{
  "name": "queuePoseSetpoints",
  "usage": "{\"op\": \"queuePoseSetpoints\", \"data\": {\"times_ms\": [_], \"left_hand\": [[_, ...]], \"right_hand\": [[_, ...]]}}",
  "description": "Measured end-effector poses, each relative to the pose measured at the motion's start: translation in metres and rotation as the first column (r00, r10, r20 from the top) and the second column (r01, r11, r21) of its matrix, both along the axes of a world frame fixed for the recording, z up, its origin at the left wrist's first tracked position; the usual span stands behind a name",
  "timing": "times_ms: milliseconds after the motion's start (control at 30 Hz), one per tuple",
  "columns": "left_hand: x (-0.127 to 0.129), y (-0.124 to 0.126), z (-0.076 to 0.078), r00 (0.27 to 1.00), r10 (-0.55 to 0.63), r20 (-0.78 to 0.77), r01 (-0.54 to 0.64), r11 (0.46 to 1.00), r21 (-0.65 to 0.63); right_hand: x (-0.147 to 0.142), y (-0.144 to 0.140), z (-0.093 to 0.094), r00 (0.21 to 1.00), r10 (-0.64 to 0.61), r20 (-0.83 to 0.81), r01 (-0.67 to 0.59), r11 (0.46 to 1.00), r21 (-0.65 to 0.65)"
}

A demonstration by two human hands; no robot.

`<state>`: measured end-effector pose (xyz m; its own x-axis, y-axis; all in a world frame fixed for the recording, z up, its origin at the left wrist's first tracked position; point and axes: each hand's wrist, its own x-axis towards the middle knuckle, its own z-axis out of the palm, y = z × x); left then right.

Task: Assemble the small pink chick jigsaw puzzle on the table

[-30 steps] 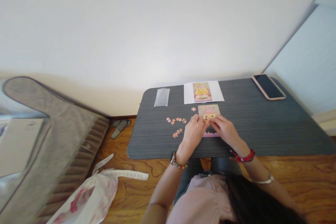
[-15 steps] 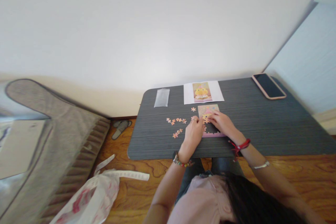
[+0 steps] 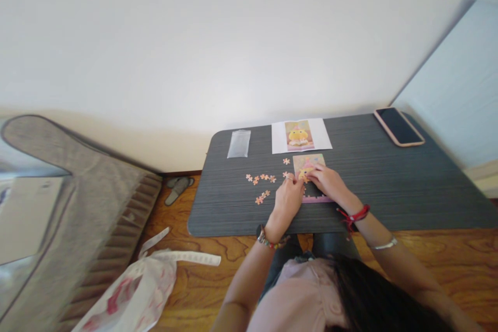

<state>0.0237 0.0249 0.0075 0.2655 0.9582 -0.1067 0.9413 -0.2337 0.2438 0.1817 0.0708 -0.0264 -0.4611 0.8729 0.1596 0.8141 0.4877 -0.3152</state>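
Dark grey table (image 3: 389, 187) fills the middle of the frame before a pale wall. At its centre lies a half-built puzzle (image 3: 309, 166); the left hand (image 3: 288, 198) and right hand (image 3: 329, 182) meet over it, fingertips pressing its surface, whether pinching a piece I cannot tell. Loose pieces (image 3: 261, 179) lie left of them, a picture sheet (image 3: 300, 136) above, a phone (image 3: 399, 126) upper right.

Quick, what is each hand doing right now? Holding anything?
Left hand: resting at the left edge of the puzzle, fingers curled; any held piece cannot be told.
Right hand: fingertips on the puzzle; grip cannot be told.
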Motion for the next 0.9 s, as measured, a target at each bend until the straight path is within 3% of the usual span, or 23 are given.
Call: {"op": "queuePoseSetpoints", "data": {"times_ms": [267, 533, 767, 900], "left_hand": [[0.002, 0.0, 0.003, 0.999, -0.013, -0.044, 0.011, 0.999, -0.031], [0.002, -0.001, 0.004, 0.997, -0.01, -0.07, 0.007, 0.999, -0.048], [0.005, -0.001, 0.002, 0.993, -0.026, -0.118, 0.023, 0.999, -0.029], [0.005, -0.001, 0.0, 0.99, -0.033, -0.137, 0.034, 0.999, 0.006]], "right_hand": [[-0.001, -0.011, 0.004, 1.0, 0.001, -0.007, -0.001, 1.0, 0.014], [-0.002, -0.02, 0.004, 0.996, 0.002, 0.088, -0.002, 1.0, -0.007], [-0.009, -0.032, 0.015, 0.969, -0.006, 0.245, 0.023, 0.998, -0.067], [-0.008, -0.038, 0.019, 0.966, 0.009, 0.257, 0.008, 0.998, -0.065]]}}
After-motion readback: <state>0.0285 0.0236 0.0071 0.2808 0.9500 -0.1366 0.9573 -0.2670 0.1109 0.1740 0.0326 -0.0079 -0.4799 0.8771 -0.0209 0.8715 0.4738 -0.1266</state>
